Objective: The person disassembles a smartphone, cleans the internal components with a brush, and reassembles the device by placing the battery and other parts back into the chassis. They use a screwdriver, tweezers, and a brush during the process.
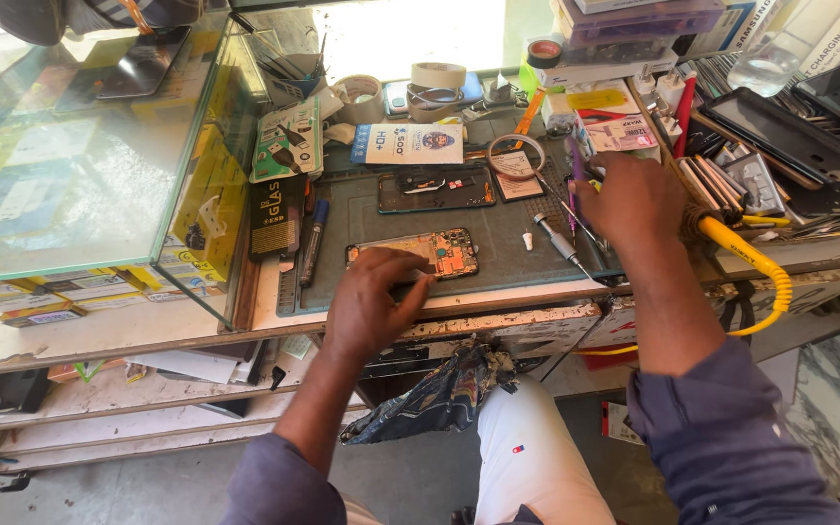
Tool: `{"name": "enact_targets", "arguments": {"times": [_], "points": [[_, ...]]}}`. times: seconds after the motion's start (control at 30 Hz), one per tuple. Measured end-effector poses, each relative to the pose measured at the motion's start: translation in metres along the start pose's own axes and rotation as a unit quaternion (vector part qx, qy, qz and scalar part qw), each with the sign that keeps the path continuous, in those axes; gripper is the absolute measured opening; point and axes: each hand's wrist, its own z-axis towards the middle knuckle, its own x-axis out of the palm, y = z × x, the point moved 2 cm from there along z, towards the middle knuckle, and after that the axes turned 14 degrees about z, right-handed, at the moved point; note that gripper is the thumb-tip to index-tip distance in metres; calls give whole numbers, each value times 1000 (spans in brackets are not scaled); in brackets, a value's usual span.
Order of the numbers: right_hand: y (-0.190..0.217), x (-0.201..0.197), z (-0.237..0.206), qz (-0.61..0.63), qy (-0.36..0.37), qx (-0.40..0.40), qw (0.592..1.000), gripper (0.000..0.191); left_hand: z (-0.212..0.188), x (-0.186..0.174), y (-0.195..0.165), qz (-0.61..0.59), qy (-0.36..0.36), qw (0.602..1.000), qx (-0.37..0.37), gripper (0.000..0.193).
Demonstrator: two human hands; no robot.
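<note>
Two bare hands are over the bench: the left hand (pixel 373 301) and the right hand (pixel 634 199). On the grey-green rubber work mat (pixel 507 255) I count two phones, one opened phone with its orange circuit board showing (pixel 437 253) and one dark phone body lying face up behind it (pixel 437 190). Three rolls of tape stand at the back, a wide cream roll (pixel 437 75), a second cream roll (pixel 359 95) and a small dark roll with a red core (pixel 543 52), and there is one yellow coiled cable (pixel 765 272).
</note>
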Motion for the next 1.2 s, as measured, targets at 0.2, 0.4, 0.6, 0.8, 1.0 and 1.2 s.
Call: {"name": "enact_targets", "arguments": {"times": [0.2, 0.4, 0.6, 0.8, 1.0, 1.2], "points": [[17, -7, -64, 131, -38, -99, 986, 29, 29, -4, 27, 49, 29, 998, 32, 29], [25, 25, -151, 252, 89, -135, 954, 35, 59, 2, 39, 107, 148, 983, 15, 53], [4, 55, -202, 236, 245, -98, 935, 40, 83, 11, 40, 169, 287, 943, -19, 60], [-14, 65, -221, 266, 318, -119, 902, 34, 100, 14, 38, 169, 366, 915, -31, 70], [-22, 70, -229, 271, 360, -104, 887, 28, 107, 17, 27, 218, 391, 894, -12, 77], [-22, 73, -234, 294, 380, -122, 868, 30, 113, 16, 22, 237, 438, 867, -6, 73]]}}
